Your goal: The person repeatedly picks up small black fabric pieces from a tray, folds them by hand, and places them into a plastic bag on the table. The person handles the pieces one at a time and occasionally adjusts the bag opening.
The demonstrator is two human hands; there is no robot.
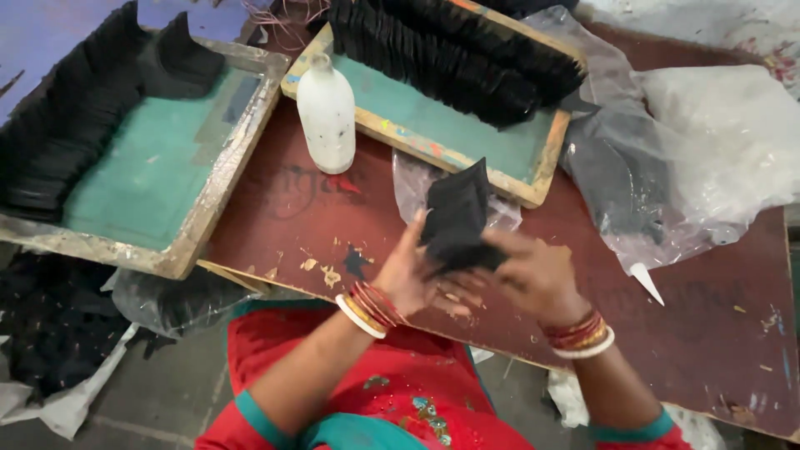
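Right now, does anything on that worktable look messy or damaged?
Yes. The dark red tabletop is chipped and paint-flecked, and the white bottle is smudged with grime. Both hands hold a black stack.

The stack of black pieces [457, 218] is a small bundle of thin, flat, dark sheets pressed together, matte and somewhat blurred. It stands tilted, its pointed upper corner aimed toward one o'clock and its lower end toward five o'clock. It sits just right of the picture's centre, raised above the dark red board, its lower part gripped between the left hand [412, 279] at seven o'clock and the right hand [533, 275] at four o'clock
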